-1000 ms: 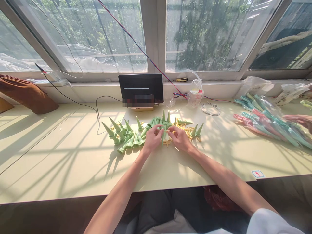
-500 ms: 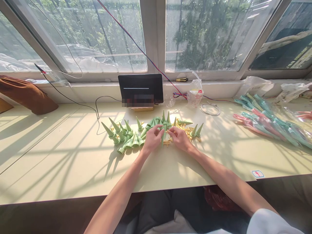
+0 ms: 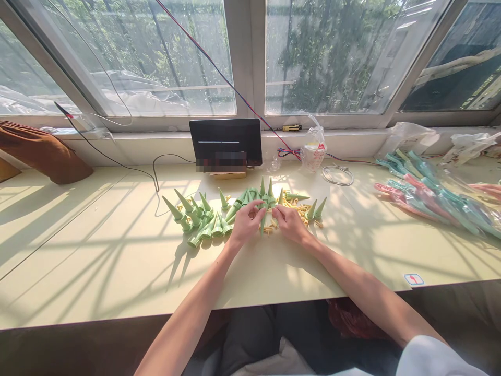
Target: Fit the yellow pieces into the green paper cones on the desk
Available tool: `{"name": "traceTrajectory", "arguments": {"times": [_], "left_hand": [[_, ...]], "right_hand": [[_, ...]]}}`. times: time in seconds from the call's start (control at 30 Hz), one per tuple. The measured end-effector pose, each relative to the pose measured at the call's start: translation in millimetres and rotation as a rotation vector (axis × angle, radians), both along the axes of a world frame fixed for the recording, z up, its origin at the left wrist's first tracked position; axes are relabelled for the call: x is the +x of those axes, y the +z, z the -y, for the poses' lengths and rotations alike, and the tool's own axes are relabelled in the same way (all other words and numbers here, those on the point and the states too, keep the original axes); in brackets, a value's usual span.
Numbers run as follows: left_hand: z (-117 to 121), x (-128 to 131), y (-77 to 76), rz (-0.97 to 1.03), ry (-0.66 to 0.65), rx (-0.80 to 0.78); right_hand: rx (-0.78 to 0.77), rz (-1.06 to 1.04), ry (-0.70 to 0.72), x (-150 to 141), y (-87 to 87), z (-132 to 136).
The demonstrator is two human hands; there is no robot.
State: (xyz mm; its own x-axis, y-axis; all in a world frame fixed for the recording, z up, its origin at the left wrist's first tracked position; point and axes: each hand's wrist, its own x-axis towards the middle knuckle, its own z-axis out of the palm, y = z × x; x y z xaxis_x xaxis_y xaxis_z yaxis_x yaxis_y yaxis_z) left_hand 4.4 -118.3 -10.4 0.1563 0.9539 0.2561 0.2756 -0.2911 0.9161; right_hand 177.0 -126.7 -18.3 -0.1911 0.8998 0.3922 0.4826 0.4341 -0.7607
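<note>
My left hand [image 3: 247, 222] is closed with thumb and fingers round a green cone-shaped spike [image 3: 262, 226], whose tip points down. Just to its right, my right hand [image 3: 290, 222] is pinched; whatever lies between its fingertips is too small to make out. Small yellow T-shaped pieces [image 3: 304, 210] lie scattered beside and behind the right hand. Left of my hands is a group of green spikes [image 3: 207, 228], some upright and others on their sides. Two more upright green spikes [image 3: 315, 210] stand to the right.
Behind the spikes a dark tablet [image 3: 226, 141] leans on a small stand. A bagged cup [image 3: 313, 149] and a coiled grey cable [image 3: 337, 176] sit back right. Bagged pink and teal items [image 3: 438, 196] cover the right side. A brown bag [image 3: 39, 151] lies far left.
My right hand has shifted slightly, and its fingertips are now a little farther from the spike. My left hand stays nearly in place, still holding the spike.
</note>
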Motion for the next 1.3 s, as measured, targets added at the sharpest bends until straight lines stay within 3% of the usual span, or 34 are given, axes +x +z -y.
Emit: {"name": "traceTrajectory", "arguments": {"times": [0.5, 0.83, 1.0, 1.17, 1.3], "left_hand": [[-1.1, -2.1, 2.0, 0.003, 0.078, -0.03], [-0.6, -1.0, -0.5, 0.004, 0.044, -0.002], [-0.7, -0.1, -1.4, 0.015, 0.02, 0.002], [1.4, 0.9, -0.3, 0.017, 0.017, 0.024], [2.8, 1.9, 0.9, 0.028, -0.018, 0.011]], "right_hand": [[-0.06, -0.076, -0.017, -2.1, -4.2, -1.5], [-0.027, -0.05, -0.008, -1.2, -5.9, -3.1], [-0.147, -0.131, 0.006, -1.4, -2.6, -1.0], [-0.382, -0.365, 0.127, -1.9, -2.1, -3.4], [-0.462, -0.516, 0.203, -1.8, -1.3, -5.9]]}}
